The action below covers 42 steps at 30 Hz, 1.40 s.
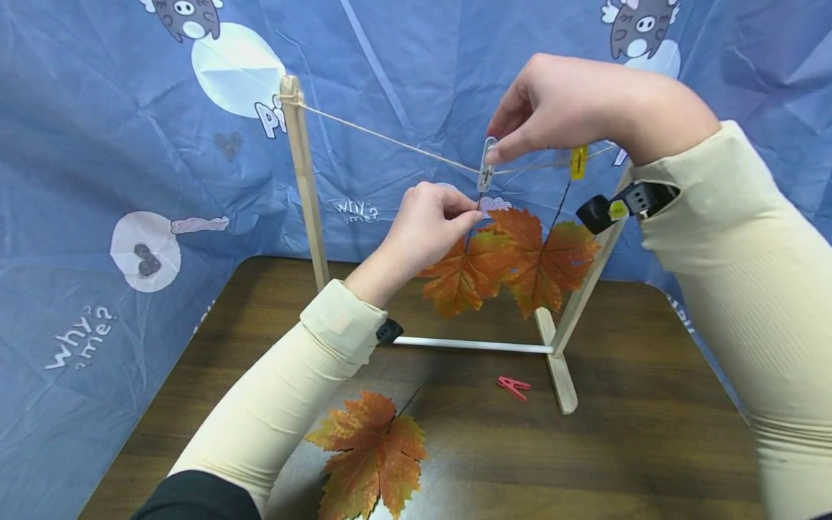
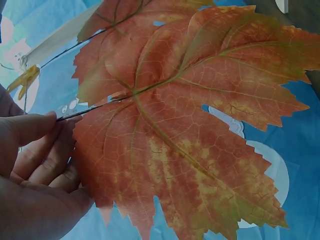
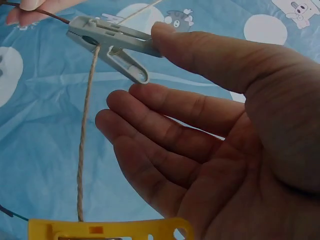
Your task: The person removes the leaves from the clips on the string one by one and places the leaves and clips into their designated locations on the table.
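My left hand (image 1: 425, 227) pinches the thin dark stem of a maple leaf (image 2: 185, 105) between thumb and fingers, with the orange-red blade spreading beyond them. At the stem's upper end sits a pale grey clothespin (image 3: 107, 35) on the string (image 3: 86, 130). My right hand (image 1: 572, 105) holds this clothespin by its two handles, thumb on one and a fingertip at the other. Beside it, a yellow clothespin (image 1: 578, 163) on the same string carries a second maple leaf (image 1: 552, 267), which partly overlaps the first.
The string runs between the wooden posts (image 1: 304, 180) of a stand with a white bottom bar (image 1: 474, 345). On the brown table (image 1: 637, 433) lie a red clothespin (image 1: 514, 387) and another maple leaf (image 1: 373, 455). A blue printed cloth (image 1: 403, 72) hangs behind.
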Available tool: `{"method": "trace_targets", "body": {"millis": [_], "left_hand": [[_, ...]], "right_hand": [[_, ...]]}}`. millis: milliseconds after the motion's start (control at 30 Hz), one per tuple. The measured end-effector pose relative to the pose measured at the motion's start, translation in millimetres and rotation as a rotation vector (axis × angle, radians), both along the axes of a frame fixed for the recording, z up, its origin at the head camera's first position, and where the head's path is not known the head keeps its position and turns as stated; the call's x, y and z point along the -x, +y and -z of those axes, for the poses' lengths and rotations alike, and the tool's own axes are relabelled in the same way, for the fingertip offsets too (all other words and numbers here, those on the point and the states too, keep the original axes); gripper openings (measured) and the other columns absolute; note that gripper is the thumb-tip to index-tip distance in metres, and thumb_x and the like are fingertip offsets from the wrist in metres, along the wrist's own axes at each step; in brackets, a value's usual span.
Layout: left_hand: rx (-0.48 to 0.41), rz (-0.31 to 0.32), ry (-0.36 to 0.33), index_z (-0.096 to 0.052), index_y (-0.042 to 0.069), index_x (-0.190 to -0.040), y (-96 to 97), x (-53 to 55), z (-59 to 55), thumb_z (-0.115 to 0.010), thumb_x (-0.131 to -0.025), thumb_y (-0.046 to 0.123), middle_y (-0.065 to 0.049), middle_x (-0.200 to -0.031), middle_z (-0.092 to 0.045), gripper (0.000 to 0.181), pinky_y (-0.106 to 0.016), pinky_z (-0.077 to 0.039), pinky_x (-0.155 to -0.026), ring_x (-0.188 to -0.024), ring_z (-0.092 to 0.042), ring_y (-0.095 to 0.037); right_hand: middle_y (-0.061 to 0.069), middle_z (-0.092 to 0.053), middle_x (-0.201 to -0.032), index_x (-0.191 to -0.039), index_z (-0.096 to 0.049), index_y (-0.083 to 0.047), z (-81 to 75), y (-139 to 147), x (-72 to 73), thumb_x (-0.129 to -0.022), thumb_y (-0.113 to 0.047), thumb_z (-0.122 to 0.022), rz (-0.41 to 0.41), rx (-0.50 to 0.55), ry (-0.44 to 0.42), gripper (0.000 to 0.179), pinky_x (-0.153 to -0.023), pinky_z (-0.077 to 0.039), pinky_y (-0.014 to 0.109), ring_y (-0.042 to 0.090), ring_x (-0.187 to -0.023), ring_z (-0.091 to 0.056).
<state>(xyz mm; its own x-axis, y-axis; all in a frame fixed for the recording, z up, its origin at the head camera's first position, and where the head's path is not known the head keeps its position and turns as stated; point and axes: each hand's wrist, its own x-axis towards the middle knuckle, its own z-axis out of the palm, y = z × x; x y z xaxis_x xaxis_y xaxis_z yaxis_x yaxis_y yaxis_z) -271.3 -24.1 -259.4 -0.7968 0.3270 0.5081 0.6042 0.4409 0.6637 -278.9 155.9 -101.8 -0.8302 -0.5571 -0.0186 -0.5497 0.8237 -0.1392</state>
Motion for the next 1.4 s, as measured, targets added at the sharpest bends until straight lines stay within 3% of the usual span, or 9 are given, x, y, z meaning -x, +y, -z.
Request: {"method": "trace_targets", "body": {"millis": [667, 1133, 1400], "left_hand": [[0.062, -0.028, 0.019, -0.082, 0.004, -0.094, 0.8, -3.6, -3.2, -0.076, -0.094, 0.011, -0.002, -0.088, -0.075, 0.009, -0.025, -0.050, -0.069, -0.075, -0.065, -0.010], [0.124, -0.053, 0.056, -0.082, 0.005, -0.093, 1.6, -6.9, -5.8, -0.076, -0.094, 0.012, -0.001, -0.087, -0.074, 0.009, -0.025, -0.050, -0.072, -0.077, -0.065, -0.010], [0.137, -0.047, 0.055, -0.082, 0.005, -0.095, 1.2, -6.8, -5.6, -0.075, -0.094, 0.013, -0.001, -0.088, -0.074, 0.010, -0.025, -0.049, -0.070, -0.076, -0.064, -0.010]], "right_hand": [[0.017, -0.072, -0.115, -0.125, -0.071, -0.001, -1.2, -0.4, 0.6, -0.097, -0.040, -0.070, 0.006, -0.049, -0.004, 0.048, -0.090, -0.050, 0.053, 0.034, -0.107, -0.066], [0.018, -0.071, -0.115, -0.126, -0.070, 0.003, -2.4, -2.3, 3.0, -0.097, -0.035, -0.072, -0.045, -0.086, -0.013, 0.048, -0.090, -0.051, 0.054, 0.036, -0.107, -0.067], [0.018, -0.072, -0.112, -0.118, -0.074, 0.002, -4.7, -1.5, 3.5, -0.096, -0.033, -0.074, -0.070, -0.124, 0.006, 0.041, -0.087, -0.052, 0.054, 0.036, -0.104, -0.068]]}}
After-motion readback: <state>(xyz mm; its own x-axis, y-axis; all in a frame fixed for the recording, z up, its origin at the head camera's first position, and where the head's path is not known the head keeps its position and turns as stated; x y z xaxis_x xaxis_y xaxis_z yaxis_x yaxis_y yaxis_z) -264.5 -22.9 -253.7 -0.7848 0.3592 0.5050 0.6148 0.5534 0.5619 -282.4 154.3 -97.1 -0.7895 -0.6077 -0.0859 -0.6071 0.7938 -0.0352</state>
